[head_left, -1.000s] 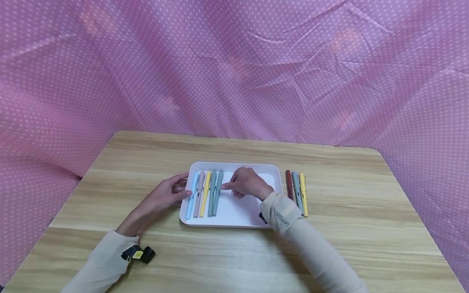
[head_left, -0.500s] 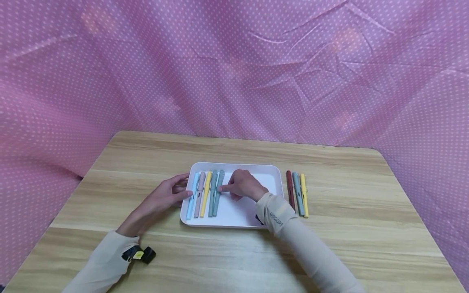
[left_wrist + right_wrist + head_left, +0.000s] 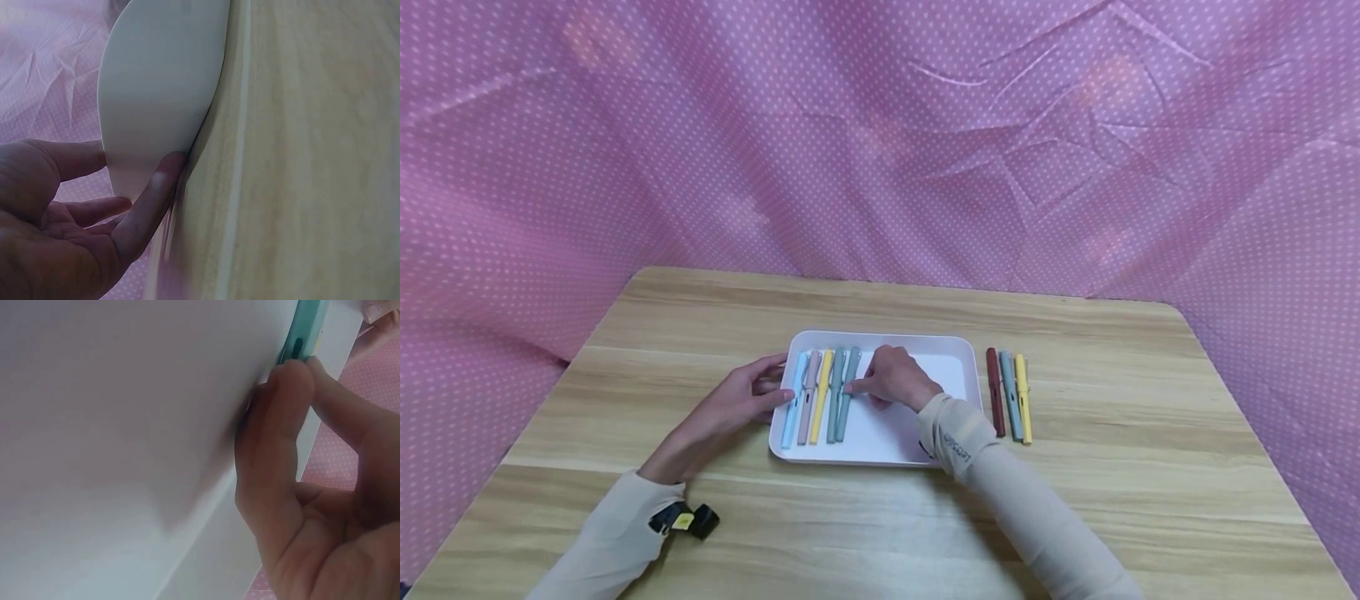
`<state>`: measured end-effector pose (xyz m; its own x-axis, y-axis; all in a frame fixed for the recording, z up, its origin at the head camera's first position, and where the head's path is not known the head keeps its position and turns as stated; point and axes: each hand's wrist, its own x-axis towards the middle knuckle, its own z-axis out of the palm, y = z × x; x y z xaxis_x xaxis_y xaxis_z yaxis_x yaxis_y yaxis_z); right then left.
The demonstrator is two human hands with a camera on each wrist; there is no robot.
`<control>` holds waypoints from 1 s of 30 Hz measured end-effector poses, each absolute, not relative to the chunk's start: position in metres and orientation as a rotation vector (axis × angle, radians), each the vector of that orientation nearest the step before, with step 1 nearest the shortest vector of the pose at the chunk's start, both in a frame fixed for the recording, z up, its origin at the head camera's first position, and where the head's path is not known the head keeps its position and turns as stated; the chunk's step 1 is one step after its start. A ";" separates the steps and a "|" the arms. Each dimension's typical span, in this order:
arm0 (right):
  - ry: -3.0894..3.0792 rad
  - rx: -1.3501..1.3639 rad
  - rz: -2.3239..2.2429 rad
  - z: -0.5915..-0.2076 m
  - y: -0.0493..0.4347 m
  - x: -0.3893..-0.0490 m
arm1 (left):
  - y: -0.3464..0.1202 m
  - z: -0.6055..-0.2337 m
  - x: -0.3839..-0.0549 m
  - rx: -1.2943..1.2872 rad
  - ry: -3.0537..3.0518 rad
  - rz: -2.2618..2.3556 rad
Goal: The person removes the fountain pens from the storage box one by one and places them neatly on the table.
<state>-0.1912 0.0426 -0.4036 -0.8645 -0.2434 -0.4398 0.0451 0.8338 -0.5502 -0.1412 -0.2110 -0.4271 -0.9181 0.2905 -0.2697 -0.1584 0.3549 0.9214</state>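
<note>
My left hand (image 3: 741, 396) holds the left side of a white tray (image 3: 880, 463), its thumb over the rim; in the left wrist view, the fingers lie against the tray's outer wall (image 3: 162, 81). Inside the tray a row of capped pens lies side by side: a light blue pen (image 3: 789, 423), a pinkish-grey pen (image 3: 805, 421), a yellow pen (image 3: 817, 417) and two grey-green pens. Reaching in from the right, my right hand (image 3: 898, 377) pinches the rightmost grey-green pen (image 3: 842, 421) between thumb and index fingertip. That pen (image 3: 307, 325) shows teal in the right wrist view.
Right of the tray, a dark red pen (image 3: 994, 387), a grey-blue pen (image 3: 1011, 400) and another yellow pen (image 3: 1023, 408) lie on the wooden table (image 3: 880, 533). A pink dotted cloth (image 3: 880, 167) hangs behind the table and along both sides.
My right hand has moved slightly left, and its fingertips have come onto the rightmost grey-green pen. The left hand stays at the tray's edge.
</note>
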 end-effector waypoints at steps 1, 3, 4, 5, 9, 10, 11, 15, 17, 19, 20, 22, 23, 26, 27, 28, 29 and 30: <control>2.504 -0.147 -0.773 -0.403 0.043 -0.191 | -0.211 -0.427 -0.141 0.109 2.235 1.585; 2.497 -0.148 -0.779 -0.403 0.043 -0.191 | -0.211 -0.427 -0.141 0.106 2.239 1.580; 2.493 -0.147 -0.782 -0.403 0.043 -0.191 | -0.211 -0.427 -0.141 0.106 2.244 1.577; 2.486 -0.146 -0.784 -0.403 0.043 -0.191 | -0.211 -0.427 -0.141 0.105 2.247 1.574; 2.468 -0.159 -0.791 -0.401 0.045 -0.191 | -0.211 -0.428 -0.141 0.106 2.254 1.570; 2.463 -0.158 -0.793 -0.401 0.046 -0.192 | -0.211 -0.428 -0.141 0.106 2.257 1.569; 2.455 -0.155 -0.799 -0.400 0.047 -0.192 | -0.211 -0.428 -0.141 0.104 2.257 1.569; 2.449 -0.144 -0.793 -0.398 0.051 -0.193 | -0.210 -0.427 -0.141 0.103 2.261 1.567; 2.447 -0.133 -0.785 -0.397 0.052 -0.194 | -0.210 -0.427 -0.141 0.093 2.259 1.566; 2.448 -0.125 -0.777 -0.397 0.053 -0.194 | -0.210 -0.427 -0.140 0.093 2.260 1.567; 2.447 -0.120 -0.775 -0.396 0.052 -0.194 | -0.210 -0.427 -0.140 0.092 2.260 1.568; 2.439 -0.108 -0.771 -0.396 0.050 -0.194 | -0.211 -0.427 -0.140 0.083 2.256 1.570; 2.435 -0.103 -0.768 -0.395 0.049 -0.194 | -0.211 -0.427 -0.140 0.087 2.251 1.577; 2.432 -0.091 -0.744 -0.395 0.046 -0.194 | -0.211 -0.427 -0.140 0.076 2.232 1.585; 2.433 -0.091 -0.733 -0.394 0.045 -0.194 | -0.211 -0.428 -0.140 0.071 2.225 1.588; 2.438 -0.095 -0.720 -0.394 0.044 -0.193 | -0.211 -0.428 -0.140 0.072 2.218 1.596; 2.444 -0.101 -0.705 -0.394 0.044 -0.193 | -0.211 -0.428 -0.140 0.078 2.214 1.604; 2.448 -0.105 -0.693 -0.394 0.044 -0.193 | -0.211 -0.428 -0.140 0.078 2.210 1.608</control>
